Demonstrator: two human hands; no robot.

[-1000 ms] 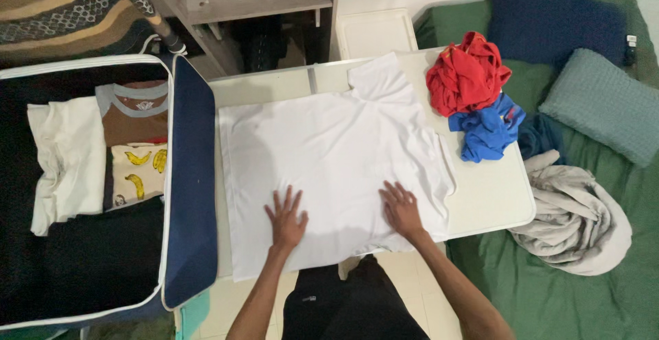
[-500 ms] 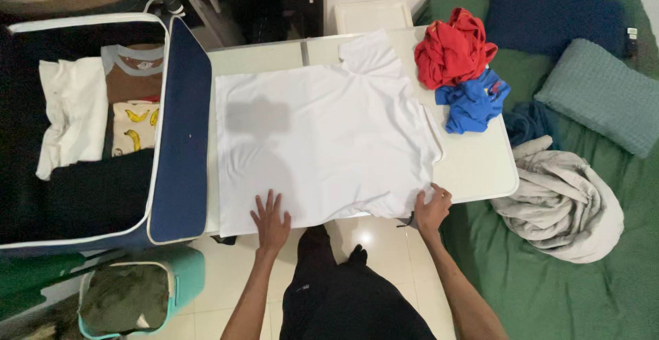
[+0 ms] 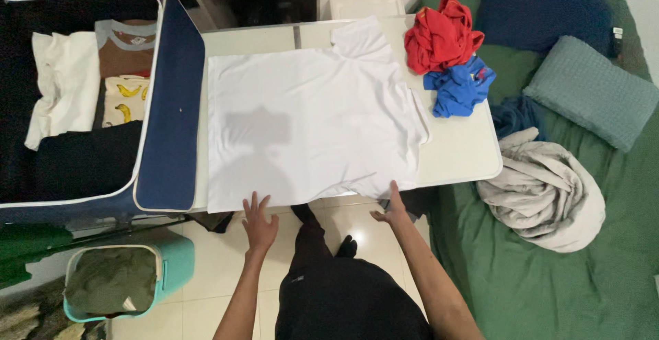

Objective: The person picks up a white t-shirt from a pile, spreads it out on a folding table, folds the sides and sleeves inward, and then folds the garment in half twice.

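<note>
Head view: I see the white t-shirt spread flat across the table, reaching its near edge. My left hand hovers there, fingers apart; my right hand pinches the shirt's near-right hem

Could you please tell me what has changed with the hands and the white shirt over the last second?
Both hands slid off the white T-shirt toward the person. The left hand is now open just off the near hem, and the right hand is at the near sleeve's edge. The shirt stays spread flat on the table, and the red garment and blue garment have not moved.
</note>
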